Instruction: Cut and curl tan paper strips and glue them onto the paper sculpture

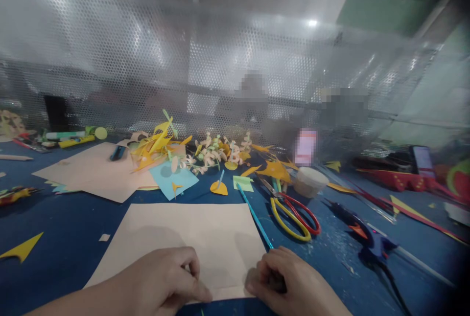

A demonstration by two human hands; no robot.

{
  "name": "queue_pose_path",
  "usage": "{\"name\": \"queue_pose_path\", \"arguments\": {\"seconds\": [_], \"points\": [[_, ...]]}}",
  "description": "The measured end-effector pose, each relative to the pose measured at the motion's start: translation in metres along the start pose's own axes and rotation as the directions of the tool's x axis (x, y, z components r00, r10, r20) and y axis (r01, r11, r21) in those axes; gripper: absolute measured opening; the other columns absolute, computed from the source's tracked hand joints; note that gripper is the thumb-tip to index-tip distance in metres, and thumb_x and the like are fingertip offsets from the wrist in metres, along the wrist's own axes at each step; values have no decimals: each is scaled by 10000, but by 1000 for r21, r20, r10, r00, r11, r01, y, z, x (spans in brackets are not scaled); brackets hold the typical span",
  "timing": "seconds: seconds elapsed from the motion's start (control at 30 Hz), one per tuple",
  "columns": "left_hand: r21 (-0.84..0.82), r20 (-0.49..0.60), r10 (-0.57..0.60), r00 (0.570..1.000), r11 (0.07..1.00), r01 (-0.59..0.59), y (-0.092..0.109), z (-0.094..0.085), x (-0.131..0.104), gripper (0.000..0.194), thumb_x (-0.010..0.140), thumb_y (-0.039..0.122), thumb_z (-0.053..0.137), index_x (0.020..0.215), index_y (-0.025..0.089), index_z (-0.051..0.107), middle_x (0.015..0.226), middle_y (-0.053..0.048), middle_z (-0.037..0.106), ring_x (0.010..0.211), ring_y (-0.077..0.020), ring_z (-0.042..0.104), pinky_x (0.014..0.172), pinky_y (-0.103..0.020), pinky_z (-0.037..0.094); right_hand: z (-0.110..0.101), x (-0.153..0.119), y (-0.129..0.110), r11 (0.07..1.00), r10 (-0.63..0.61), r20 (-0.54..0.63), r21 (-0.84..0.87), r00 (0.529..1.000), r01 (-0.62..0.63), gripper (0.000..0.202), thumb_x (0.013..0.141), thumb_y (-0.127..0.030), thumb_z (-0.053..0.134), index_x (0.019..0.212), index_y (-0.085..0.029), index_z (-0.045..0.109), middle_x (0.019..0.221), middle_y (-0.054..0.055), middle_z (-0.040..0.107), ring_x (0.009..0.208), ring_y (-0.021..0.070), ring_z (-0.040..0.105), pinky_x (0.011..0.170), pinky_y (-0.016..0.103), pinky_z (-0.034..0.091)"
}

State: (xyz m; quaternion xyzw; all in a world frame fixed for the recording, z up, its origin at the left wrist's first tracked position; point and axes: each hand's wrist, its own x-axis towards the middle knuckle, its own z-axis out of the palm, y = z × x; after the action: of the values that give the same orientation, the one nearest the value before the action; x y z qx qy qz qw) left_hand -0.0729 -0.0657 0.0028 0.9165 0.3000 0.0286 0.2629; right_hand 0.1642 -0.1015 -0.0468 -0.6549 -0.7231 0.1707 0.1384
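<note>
A pale pinkish sheet of paper (pixel 194 233) lies in front of me on the blue table. My left hand (pixel 165 274) is closed at its near edge, the fingertips pressing a narrow folded strip there. At the near right corner, my right hand (pixel 279 277) has its fingers curled in and the fingertips on the paper's edge. A blue pencil-like stick (pixel 257 218) runs along the sheet's right side, its near end close to my right knuckles. Red-and-yellow-handled scissors (pixel 295 218) lie beyond that hand.
A glue gun (pixel 367 233) with its cable lies at the right. Loose paper sheets (pixel 95 169), a light blue paper square (pixel 172 179) and yellow paper cutouts (pixel 157 145) sit further back, near a white roll (pixel 311 181). A clear bubble-textured plastic curtain (pixel 154 71) hangs behind the table.
</note>
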Motion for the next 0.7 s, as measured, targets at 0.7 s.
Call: {"name": "queue_pose_path", "arguments": {"seconds": [0.7], "points": [[417, 5, 146, 989, 899, -135, -2, 17, 7, 457, 791, 197, 558, 1170, 427, 447, 801, 18, 568, 628, -135, 548, 489, -199, 336, 6, -2, -12, 994, -109, -73, -24, 991, 108, 184, 685, -345, 594, 748, -211, 485, 729, 38, 577, 665, 197, 538, 617, 325, 419]]}}
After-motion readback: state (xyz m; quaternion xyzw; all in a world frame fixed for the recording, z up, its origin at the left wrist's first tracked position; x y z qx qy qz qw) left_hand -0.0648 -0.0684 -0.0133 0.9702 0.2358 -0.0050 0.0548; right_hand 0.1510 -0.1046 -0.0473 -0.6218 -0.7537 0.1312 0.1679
